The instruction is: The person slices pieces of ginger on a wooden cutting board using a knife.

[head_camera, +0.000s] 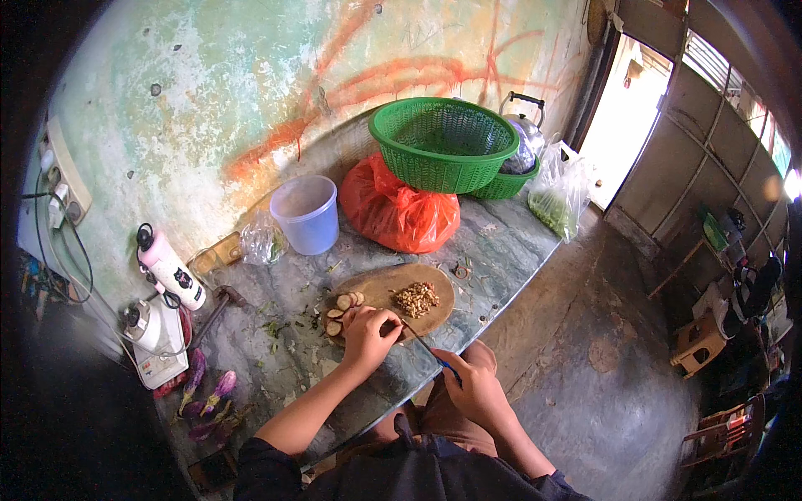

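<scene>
An oval wooden cutting board (376, 287) lies near the table's front edge. On its right part is a heap of chopped brown bits (417, 300); on its left part are several round slices (343, 302) with dark rims, seemingly eggplant. My left hand (369, 338) is over the board's front edge, fingers bent and thumb near the fingertips; what lies under them is hidden. My right hand (474, 383) is closed on the blue handle of a knife (418, 336), whose blade points up and left to the board beside my left fingertips.
Purple eggplants (219, 391), a hammer (219, 310) and a white and pink bottle (172, 269) are at the left. Behind the board stand a blue plastic bucket (305, 219), a red plastic bag (401, 213) and a green basket (445, 166). A clear bag of greens (554, 206) is at the back right.
</scene>
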A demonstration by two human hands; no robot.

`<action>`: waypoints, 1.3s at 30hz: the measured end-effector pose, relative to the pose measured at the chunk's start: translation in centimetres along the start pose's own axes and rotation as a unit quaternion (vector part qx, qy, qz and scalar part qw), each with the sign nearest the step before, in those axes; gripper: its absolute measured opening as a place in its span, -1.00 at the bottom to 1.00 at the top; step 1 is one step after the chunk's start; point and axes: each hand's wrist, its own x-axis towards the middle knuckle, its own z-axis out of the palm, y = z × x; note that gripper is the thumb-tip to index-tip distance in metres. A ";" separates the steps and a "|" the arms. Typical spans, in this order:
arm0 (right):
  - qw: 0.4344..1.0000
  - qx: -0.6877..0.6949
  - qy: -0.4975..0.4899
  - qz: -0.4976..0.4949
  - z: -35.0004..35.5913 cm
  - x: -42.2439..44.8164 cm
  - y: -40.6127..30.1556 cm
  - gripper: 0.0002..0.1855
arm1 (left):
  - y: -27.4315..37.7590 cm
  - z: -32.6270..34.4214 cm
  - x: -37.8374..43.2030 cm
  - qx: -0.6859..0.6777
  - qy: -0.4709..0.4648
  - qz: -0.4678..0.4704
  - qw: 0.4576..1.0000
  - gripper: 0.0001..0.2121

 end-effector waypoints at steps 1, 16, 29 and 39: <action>1.000 0.000 0.000 0.000 0.0 0.0 -0.1 -0.62 | 0.0 0.0 0.0 -0.003 -0.001 -0.003 1.000 -0.86; 0.995 -0.061 0.037 -0.073 1.8 1.2 0.9 -0.64 | 0.0 0.2 0.0 -0.010 0.004 0.008 1.000 -0.88; 0.987 -0.072 0.072 -0.126 1.3 1.1 1.4 -0.62 | 0.1 0.2 -0.1 0.009 0.019 0.013 1.000 -0.87; 1.000 0.004 0.001 0.021 0.0 1.0 -0.4 -0.61 | -0.5 0.3 -0.7 -0.027 -0.004 0.001 1.000 -0.86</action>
